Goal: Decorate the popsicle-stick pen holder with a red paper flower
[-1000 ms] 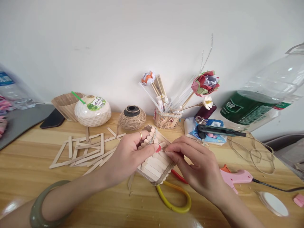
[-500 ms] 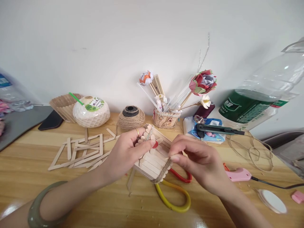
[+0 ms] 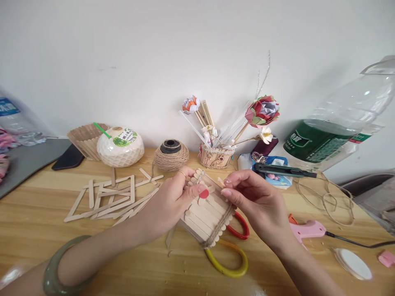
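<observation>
My left hand point(image 3: 168, 197) grips a small craft-stick piece point(image 3: 205, 218) with scalloped edges, its thumb on the front beside a red dot point(image 3: 204, 193). Twine point(image 3: 217, 230) runs along the piece's lower right edge. Thumb and forefinger of my right hand point(image 3: 259, 201) pinch a small pale scrap point(image 3: 221, 181) just off the upper right side; its exact kind is too small to make out. Partly under the craft piece lie scissors point(image 3: 226, 271) with a yellow and a red handle loop.
Loose craft sticks point(image 3: 108, 201) spread at left. Behind stand a twine spool point(image 3: 170, 158), a white coconut point(image 3: 120, 150) with a green straw and a decorated flower holder point(image 3: 217, 157). Rightward are a utility knife point(image 3: 284, 169), a pink glue gun point(image 3: 310, 230) with cord and a large bottle point(image 3: 321, 139).
My right hand has drawn back from the lower edge of the craft piece and moved up, with a pale scrap now showing at its fingertips. The piece tilts slightly differently.
</observation>
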A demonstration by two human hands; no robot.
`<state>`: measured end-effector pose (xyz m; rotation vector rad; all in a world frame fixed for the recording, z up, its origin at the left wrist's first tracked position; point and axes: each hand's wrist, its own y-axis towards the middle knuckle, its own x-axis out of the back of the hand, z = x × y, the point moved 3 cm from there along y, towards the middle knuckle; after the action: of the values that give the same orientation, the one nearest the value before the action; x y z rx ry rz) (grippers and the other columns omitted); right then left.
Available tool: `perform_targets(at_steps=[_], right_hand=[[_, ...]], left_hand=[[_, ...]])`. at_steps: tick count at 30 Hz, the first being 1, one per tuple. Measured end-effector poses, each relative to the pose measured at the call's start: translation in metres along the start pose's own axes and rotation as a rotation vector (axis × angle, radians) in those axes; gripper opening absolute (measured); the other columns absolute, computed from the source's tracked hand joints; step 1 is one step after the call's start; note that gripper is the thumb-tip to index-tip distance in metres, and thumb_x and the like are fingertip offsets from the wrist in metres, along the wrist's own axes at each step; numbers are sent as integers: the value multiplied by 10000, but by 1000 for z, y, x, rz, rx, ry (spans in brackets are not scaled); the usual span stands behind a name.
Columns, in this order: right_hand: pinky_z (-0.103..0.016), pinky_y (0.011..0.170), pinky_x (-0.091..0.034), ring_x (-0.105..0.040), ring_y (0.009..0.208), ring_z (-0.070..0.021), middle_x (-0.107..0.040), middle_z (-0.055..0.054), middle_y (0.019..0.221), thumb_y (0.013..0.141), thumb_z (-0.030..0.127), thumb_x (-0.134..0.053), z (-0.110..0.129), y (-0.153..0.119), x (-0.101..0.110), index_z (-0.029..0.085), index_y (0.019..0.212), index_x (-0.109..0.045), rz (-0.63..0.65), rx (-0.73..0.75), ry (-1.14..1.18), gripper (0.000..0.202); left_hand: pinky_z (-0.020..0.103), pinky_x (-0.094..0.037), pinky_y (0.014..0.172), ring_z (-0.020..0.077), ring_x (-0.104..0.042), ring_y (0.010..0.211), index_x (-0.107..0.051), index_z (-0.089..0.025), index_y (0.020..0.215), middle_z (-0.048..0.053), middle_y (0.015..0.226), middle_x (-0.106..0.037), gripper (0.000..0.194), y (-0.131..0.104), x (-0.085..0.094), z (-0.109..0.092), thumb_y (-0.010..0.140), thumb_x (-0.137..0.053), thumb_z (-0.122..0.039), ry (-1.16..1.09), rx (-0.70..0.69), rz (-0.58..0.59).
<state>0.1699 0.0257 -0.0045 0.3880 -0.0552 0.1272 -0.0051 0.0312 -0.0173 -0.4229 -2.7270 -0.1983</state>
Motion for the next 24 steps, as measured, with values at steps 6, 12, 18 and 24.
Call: perform_targets(at_steps=[6, 12, 18, 24], right_hand=[[-206, 543, -475, -610, 650, -121, -666, 4, 735, 799, 246, -656, 0, -2, -3, 210, 826, -668, 36, -17, -99, 47], [-219, 637, -496, -633, 747, -126, -688, 9, 844, 842, 232, -625, -4, -4, -5, 252, 958, -670, 94, 33, -165, 126], [-206, 640, -480, -590, 723, -109, -657, 32, 815, 863, 196, -609, 1, -9, -8, 281, 1002, -637, 189, 128, -186, 165], [-225, 607, -461, -563, 709, -122, -601, 25, 790, 889, 197, -580, 2, -13, -10, 315, 1138, -567, 207, 90, -172, 275]], left_hand=[[236, -351, 519, 118, -453, 556, -462, -238, 895, -66, 631, -468, 164, -2, 1, -4, 955, -370, -360, 208, -133, -93], [234, -451, 670, 115, -520, 765, -508, -221, 1026, 5, 978, -529, 132, -5, 2, -10, 896, -524, -205, 206, -453, -229], [231, -452, 662, 110, -544, 745, -580, -204, 946, -11, 850, -540, 109, -7, 1, -20, 851, -614, -162, 195, -614, -229], [213, -456, 609, 103, -553, 696, -637, -173, 827, -2, 812, -545, 107, -9, 0, -23, 841, -586, -79, 97, -593, -227]])
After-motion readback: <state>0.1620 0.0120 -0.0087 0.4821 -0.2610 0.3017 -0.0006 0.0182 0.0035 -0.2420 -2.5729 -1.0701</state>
